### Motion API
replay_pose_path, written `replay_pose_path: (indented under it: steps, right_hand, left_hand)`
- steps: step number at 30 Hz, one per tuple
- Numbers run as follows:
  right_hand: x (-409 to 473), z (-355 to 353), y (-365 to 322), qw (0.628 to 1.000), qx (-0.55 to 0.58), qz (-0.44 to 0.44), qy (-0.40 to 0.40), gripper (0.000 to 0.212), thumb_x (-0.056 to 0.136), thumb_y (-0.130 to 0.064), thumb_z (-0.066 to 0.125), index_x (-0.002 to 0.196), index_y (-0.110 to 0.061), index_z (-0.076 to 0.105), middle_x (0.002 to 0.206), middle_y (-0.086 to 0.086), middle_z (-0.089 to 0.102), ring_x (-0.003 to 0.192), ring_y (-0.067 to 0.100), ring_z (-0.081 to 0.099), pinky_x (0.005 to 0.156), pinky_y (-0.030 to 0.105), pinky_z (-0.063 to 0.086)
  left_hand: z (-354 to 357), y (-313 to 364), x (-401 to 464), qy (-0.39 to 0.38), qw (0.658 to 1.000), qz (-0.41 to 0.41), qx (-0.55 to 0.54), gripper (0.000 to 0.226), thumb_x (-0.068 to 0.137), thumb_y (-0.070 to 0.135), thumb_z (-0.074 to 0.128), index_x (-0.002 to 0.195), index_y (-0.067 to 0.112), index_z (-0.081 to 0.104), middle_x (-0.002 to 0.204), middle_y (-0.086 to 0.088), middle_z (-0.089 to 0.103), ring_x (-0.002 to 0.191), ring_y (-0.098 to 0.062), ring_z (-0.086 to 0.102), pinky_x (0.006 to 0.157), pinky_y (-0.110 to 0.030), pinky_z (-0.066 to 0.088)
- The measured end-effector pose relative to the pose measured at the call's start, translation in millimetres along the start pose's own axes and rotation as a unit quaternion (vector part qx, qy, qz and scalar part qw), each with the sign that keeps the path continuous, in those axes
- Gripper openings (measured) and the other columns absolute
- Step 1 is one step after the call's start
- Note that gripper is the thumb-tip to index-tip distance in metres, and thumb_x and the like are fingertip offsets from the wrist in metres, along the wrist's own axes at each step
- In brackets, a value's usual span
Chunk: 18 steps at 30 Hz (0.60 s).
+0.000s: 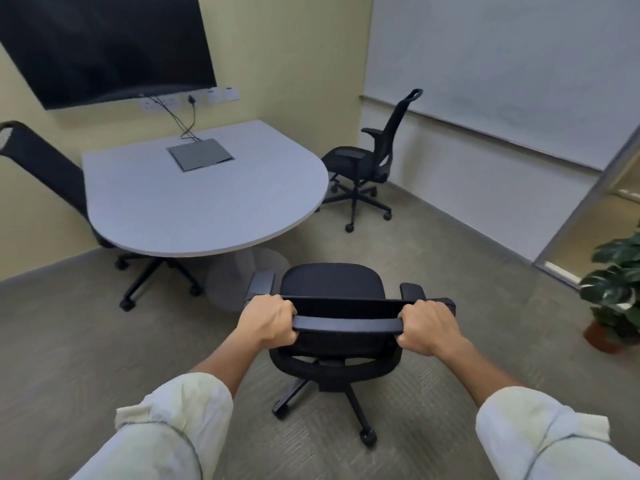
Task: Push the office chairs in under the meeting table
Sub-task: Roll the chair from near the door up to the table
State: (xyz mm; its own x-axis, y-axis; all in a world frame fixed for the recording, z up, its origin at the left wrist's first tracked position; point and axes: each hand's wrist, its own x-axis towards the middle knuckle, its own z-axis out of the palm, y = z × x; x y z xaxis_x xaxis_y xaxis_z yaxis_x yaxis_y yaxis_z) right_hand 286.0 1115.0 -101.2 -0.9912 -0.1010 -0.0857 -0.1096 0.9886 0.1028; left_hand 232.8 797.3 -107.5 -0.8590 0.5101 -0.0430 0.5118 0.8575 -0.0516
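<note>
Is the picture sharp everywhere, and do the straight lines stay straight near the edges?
Head view: the left hand and right hand gripping the chair backrest look fairly sharp; the potted plant at the right edge is smeared by blur; the wall screen and whiteboard edges slant and bow from wide-angle distortion; lighting is soft and even, no glare.

Open carpet (433, 271) lying between the near chair (332, 285) and the round edge of the worktop (207, 202). Round worktop foot (242, 282) standing on the floor just ahead and left of the near chair's seat, partly in the way. Left chair (52, 174) sitting tight against the worktop's left side, its wheels poking out underneath. Right chair (367, 164) standing just beside the worktop's right edge, near the wall. Potted plant (616, 289) crowding the far right. Wide bare floor lying on the left.
</note>
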Motion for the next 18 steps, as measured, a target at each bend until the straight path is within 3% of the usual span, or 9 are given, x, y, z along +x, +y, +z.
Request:
replay_pose_path:
  steps: [3,8,14,18]
  right_hand:
    - [12.8,-1.5,8.6,0.999,0.001,-0.048,0.007,0.017,0.059,-0.037,0.053,0.055,-0.02,0.057,0.046,-0.006,0.047,0.045,0.019,0.048,0.044,0.028,0.029]
    - [40.1,-6.1,8.7,0.995,-0.006,-0.101,0.026,0.018,0.059,-0.036,0.057,0.057,-0.019,0.061,0.045,-0.005,0.045,0.042,0.02,0.045,0.043,0.027,0.027]
    - [85.4,-10.2,0.0,0.991,0.002,-0.132,0.038,0.017,0.057,-0.037,0.055,0.055,-0.02,0.059,0.043,-0.007,0.041,0.041,0.018,0.04,0.042,0.026,0.022]
    - [117.5,-14.9,-9.1,0.988,-0.002,-0.148,0.037,0.018,0.056,-0.037,0.054,0.053,-0.019,0.056,0.042,-0.005,0.041,0.041,0.02,0.042,0.043,0.027,0.026]
  left_hand:
    - [1.6,4.9,-4.7,0.004,0.999,-0.034,0.001,0.018,0.059,0.038,0.046,0.052,0.022,0.048,0.044,0.006,0.044,0.043,-0.017,0.045,0.045,-0.027,0.031]
    - [1.5,1.2,-5.6,-0.002,0.996,-0.08,0.025,0.015,0.061,0.039,0.049,0.056,0.025,0.053,0.05,0.005,0.051,0.048,-0.02,0.052,0.047,-0.027,0.038]
    - [1.9,-21.6,7.9,0.005,0.993,-0.116,0.03,0.016,0.064,0.04,0.05,0.054,0.028,0.048,0.049,0.007,0.048,0.046,-0.019,0.048,0.046,-0.028,0.031]
    - [1.7,-40.2,18.2,-0.002,0.99,-0.136,0.021,0.017,0.064,0.04,0.05,0.052,0.028,0.046,0.048,0.007,0.047,0.044,-0.016,0.045,0.045,-0.027,0.03]
